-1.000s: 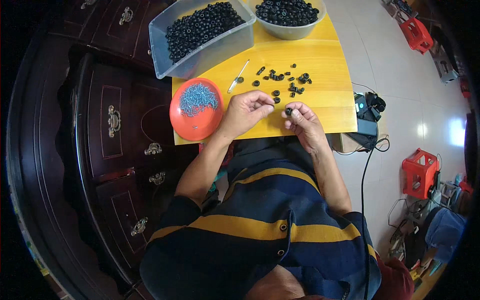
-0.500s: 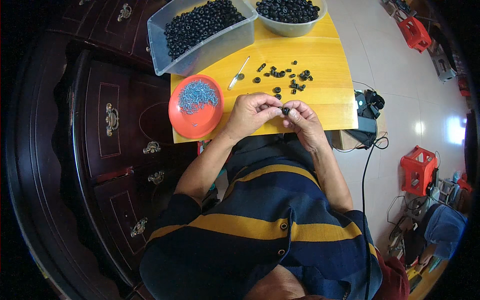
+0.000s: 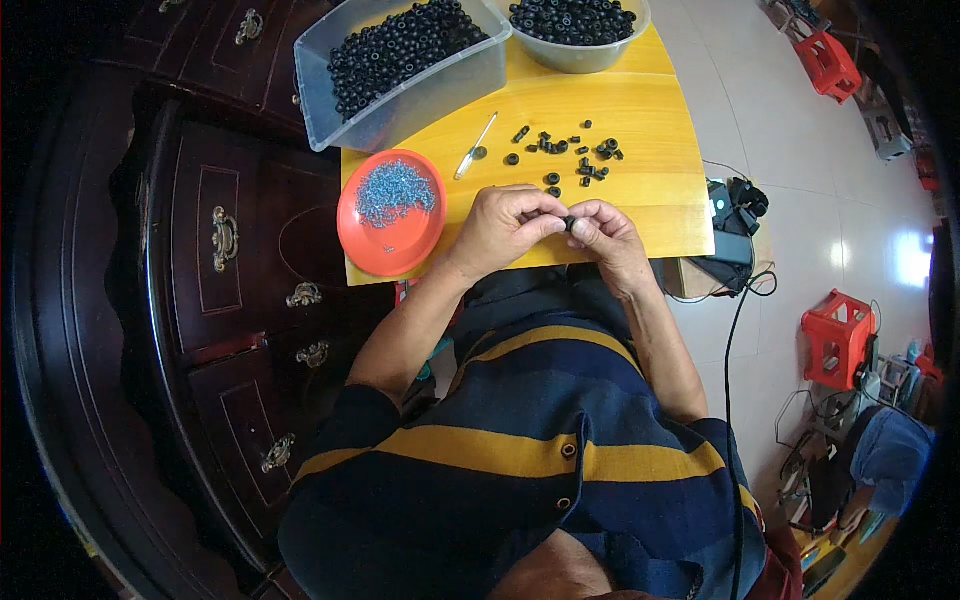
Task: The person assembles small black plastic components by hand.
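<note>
Both hands meet above the near edge of the yellow table (image 3: pixel 640 225). Between their fingertips is a small black ring-shaped part (image 3: pixel 570 224), partly covered by the fingers. My right hand (image 3: pixel 610 240) pinches it between thumb and forefinger. From the other side, my left hand (image 3: pixel 510 225) is closed in a pinch that reaches the same part; whether it also holds something tiny is hidden. Beyond the hands lie several loose black rings and short cylinders (image 3: pixel 555 147). Left of them rests a slim screwdriver-like tool with a clear handle (image 3: pixel 470 160).
A red plate (image 3: pixel 385 258) with small bluish metal pieces stands at the table's left. Behind it are a clear plastic bin (image 3: pixel 430 95) and a round tub (image 3: pixel 580 60), both filled with black parts. Dark wooden drawers (image 3: pixel 215 230) flank the left; a red stool (image 3: pixel 836 340) stands at right.
The black part has turned slightly between my fingertips, so its round face shows less. Both hands stay in nearly the same place.
</note>
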Tool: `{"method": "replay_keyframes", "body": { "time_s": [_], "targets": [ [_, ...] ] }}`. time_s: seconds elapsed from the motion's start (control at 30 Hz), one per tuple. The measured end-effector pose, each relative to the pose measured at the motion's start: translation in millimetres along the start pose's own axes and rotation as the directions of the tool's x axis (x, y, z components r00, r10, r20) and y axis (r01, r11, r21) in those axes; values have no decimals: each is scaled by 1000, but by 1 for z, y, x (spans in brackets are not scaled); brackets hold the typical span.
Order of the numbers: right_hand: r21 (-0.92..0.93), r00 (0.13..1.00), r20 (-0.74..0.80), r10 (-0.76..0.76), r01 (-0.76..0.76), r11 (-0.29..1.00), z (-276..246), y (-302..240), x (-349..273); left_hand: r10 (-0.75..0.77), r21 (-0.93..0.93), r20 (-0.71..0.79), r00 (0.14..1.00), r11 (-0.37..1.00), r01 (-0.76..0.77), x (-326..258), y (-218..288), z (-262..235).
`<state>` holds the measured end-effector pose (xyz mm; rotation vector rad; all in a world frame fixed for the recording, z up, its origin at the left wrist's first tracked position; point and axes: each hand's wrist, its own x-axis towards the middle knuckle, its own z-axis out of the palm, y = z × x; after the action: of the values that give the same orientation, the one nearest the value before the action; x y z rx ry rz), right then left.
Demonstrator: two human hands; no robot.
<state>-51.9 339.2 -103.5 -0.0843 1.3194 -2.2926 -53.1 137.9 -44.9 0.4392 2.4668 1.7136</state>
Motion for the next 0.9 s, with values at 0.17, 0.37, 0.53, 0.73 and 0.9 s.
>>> {"method": "replay_keyframes", "body": {
  "time_s": [0.17, 0.37, 0.53, 0.73, 0.9],
  "targets": [
    [-8, 999, 7, 40, -40, 999, -1, -2, 0, 42, 13, 4, 999, 999, -42, 2, 1, -1],
    [12, 996, 48, 79, -80, 997, 3, -1, 0, 201, 123, 12, 980, 972, -201, 4, 0, -2],
    [183, 992, 70, 103, -115, 977, 4, 3, -1, 269, 224, 11, 963, 938, -264, 3, 5, 4],
    [405, 993, 80, 90, -115, 907, 10, 5, 2, 285, 295, 4, 958, 915, -274, 3, 10, 6],
    [374, 995, 50, 89, -102, 922, 15, 1, 5, 410, 562, 5, 912, 753, -342, 8, 13, 11]
  ]
}}
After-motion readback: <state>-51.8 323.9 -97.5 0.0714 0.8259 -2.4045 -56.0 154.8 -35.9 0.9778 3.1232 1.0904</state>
